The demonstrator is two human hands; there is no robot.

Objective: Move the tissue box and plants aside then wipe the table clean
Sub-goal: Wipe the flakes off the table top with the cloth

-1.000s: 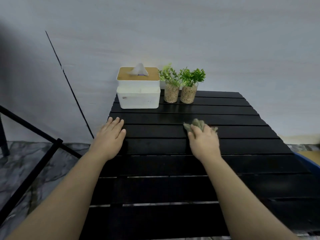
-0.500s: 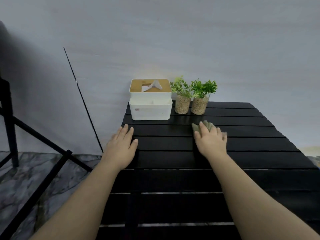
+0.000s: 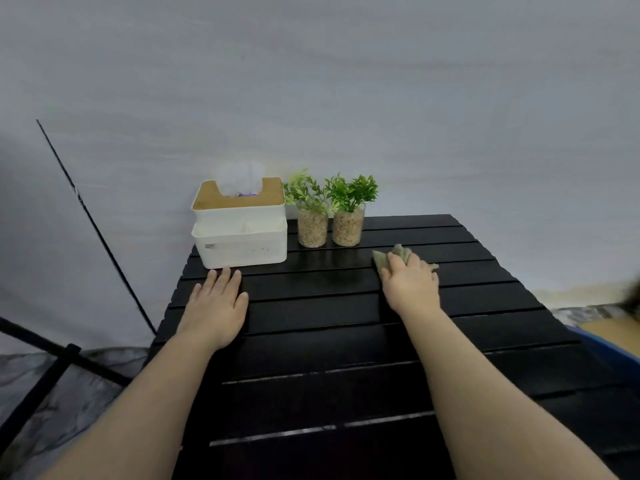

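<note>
Left hand (image 3: 215, 308) lies flat and empty, just near of the box (image 3: 239, 230); right hand (image 3: 410, 284) presses a cloth (image 3: 388, 258) near the plants (image 3: 330, 209).

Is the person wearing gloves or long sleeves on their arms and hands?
No gloves and no sleeves show. Both forearms are bare right down to the bottom edge of the picture. The left hand has nothing on its fingers or wrist. The right hand has a small dark spot at one finger, maybe a ring, but it is too blurry to tell. No watch or bracelet shows.
</note>
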